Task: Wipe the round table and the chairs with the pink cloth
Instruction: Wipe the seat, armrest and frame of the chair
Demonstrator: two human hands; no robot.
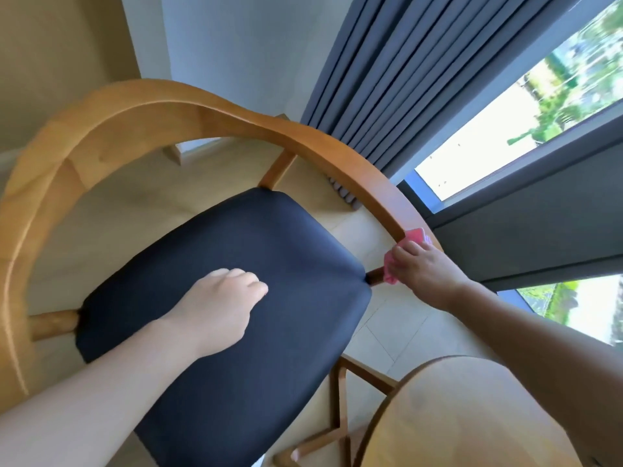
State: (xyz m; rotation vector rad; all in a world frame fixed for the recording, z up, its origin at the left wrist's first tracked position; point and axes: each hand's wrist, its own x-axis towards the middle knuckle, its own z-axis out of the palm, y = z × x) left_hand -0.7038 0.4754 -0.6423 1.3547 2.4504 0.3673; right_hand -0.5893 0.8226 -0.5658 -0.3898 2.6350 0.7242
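A wooden chair with a curved armrest rail and a dark padded seat fills the middle of the view. My right hand grips the pink cloth against the right end of the rail, just above the front right post. My left hand hovers over or rests on the seat with its fingers loosely curled, holding nothing. The round wooden table shows at the bottom right, partly behind my right forearm.
Grey curtains hang behind the chair, next to a large window with a dark frame. Light floor tiles lie between the chair and the table. The table's wooden legs stand near the seat's front corner.
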